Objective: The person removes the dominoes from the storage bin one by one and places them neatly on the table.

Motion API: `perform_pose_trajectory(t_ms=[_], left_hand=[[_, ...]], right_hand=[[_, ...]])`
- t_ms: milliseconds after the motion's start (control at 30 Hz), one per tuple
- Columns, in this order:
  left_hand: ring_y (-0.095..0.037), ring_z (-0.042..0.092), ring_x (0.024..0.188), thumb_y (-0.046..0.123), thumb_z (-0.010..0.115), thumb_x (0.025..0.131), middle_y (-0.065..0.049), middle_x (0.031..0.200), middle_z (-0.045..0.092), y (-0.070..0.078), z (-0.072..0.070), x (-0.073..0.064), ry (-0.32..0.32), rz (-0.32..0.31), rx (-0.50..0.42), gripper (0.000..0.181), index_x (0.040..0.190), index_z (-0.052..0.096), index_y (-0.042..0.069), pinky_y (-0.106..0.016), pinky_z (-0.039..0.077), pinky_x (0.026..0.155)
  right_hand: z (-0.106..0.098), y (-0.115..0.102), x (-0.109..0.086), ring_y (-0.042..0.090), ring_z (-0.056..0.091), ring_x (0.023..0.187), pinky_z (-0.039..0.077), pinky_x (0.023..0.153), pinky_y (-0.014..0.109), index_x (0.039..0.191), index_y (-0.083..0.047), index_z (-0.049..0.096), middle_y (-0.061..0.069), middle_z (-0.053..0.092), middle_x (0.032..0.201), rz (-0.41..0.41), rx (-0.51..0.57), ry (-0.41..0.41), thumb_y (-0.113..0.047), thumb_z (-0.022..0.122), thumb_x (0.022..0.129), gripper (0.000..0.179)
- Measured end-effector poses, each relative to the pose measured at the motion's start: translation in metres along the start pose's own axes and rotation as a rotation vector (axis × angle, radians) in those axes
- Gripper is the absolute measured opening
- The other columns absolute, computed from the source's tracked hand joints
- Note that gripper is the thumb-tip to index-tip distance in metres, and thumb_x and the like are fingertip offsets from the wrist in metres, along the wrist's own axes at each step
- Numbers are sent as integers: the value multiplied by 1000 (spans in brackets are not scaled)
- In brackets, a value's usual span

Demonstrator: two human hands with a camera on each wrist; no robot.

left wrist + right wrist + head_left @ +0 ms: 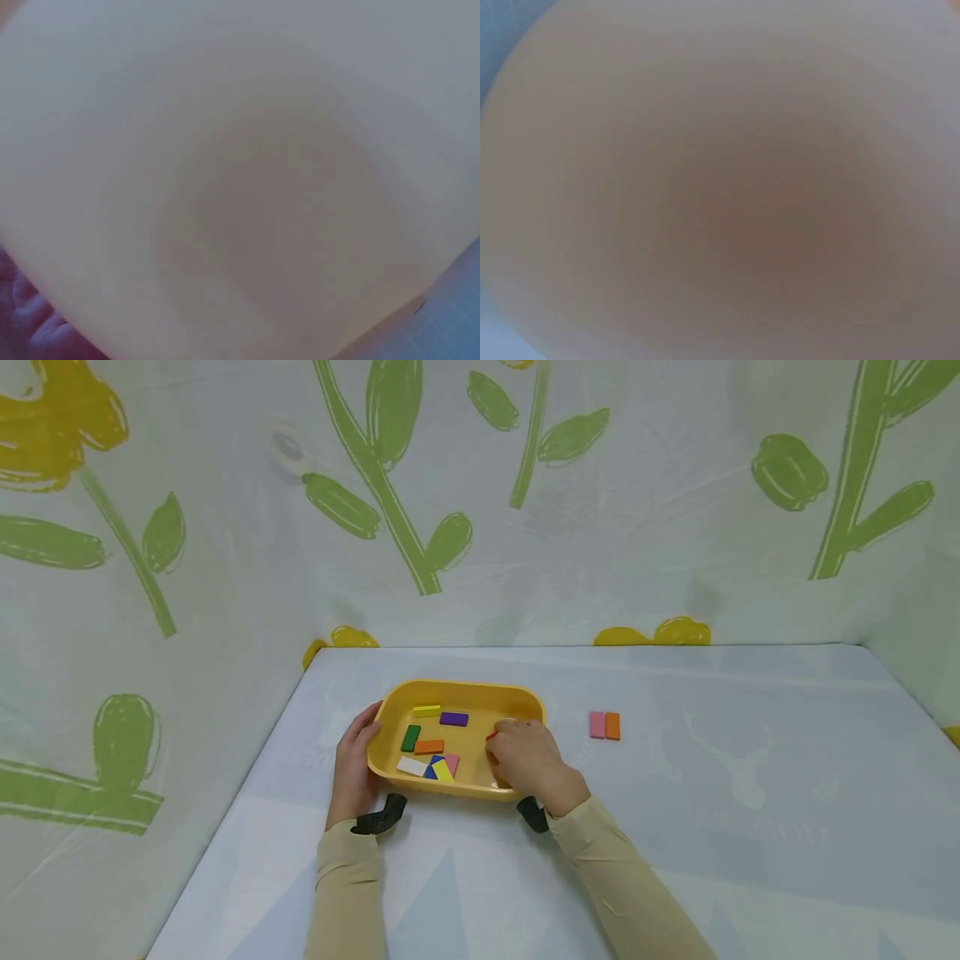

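A yellow plastic tray sits on the table in the head view, with several small coloured blocks in its left half. My left hand holds the tray's left end, thumb by the rim. Inside the right end, my right hand has its fingers curled at a red block, of which only a thin edge shows; the rest is hidden by the hand. Nearest to it are a purple block, an orange block and a pink block. A pale, blurred surface fills most of both wrist views.
To the tray's right, a pink block and an orange block lie side by side on the table. Dark wrist-worn devices sit close to the tray's front edge. A patterned cloth wall rises behind the table.
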State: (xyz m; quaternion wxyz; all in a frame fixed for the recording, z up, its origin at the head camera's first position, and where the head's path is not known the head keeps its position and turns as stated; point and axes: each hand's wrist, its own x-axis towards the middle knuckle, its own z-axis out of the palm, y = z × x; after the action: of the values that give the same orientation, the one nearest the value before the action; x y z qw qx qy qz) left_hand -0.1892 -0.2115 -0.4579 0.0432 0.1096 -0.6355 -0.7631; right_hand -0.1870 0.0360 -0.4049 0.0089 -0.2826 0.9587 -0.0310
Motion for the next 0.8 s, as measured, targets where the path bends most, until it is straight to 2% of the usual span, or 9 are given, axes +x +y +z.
perform_pose_trajectory(t_ms=[133,300,567,700,800], left_hand=[[-14,39,120,35,49,90,7,134,38,0,1,0,-2,-1,1,39,128,48,26,-24,39,93],[-13,40,119,35,49,90,8,134,39,0,1,0,-6,0,-5,38,127,48,27,-23,39,93],[-15,39,120,36,49,90,7,135,38,0,1,0,-16,-12,-7,39,128,48,26,-25,39,94],[-15,39,120,36,49,90,7,135,38,0,0,1,-11,-11,-2,39,127,48,27,-25,38,95],[-14,40,119,36,49,90,8,134,39,0,0,1,-1,-10,3,38,126,49,27,-25,38,94]], right_hand=[[-1,0,0,15,43,65,35,58,26,68,-20,61,-7,48,71,-16,11,2,-13,59,78,12],[-2,0,1,15,43,67,37,58,25,72,-22,63,-6,50,77,-2,38,-35,-13,62,77,10],[-5,-1,1,15,43,64,36,52,25,74,-23,60,-4,45,75,22,31,-98,-12,62,77,11],[-3,-2,3,15,42,64,35,51,26,75,-23,60,-3,44,72,40,21,-97,-18,64,76,6],[-1,-2,3,15,43,65,36,53,26,83,-22,63,-3,46,74,50,28,-98,-25,65,77,7]])
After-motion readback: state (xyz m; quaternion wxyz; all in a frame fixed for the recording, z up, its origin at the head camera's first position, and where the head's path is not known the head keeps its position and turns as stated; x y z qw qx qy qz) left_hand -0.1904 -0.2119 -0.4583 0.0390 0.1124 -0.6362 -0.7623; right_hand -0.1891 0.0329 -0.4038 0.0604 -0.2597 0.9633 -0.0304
